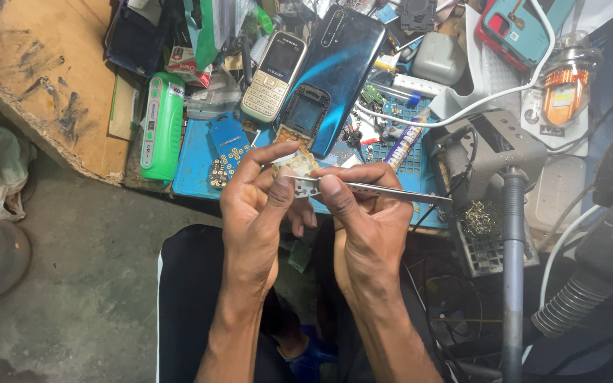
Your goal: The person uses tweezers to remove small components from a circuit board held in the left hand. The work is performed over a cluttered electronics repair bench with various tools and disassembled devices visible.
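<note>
Head view: left hand (253, 206) pinches a small circuit board (296, 165); right hand (363, 220) pinches metal tweezers (370, 189) against it

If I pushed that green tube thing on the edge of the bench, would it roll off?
Probably not far. The green device looks flattened rather than round, lying on its broad side, so it would likely slide. Its smooth plastic shell may be slippery. It lies near the edge of the blue mat, so a hard push might tip it over.
</note>
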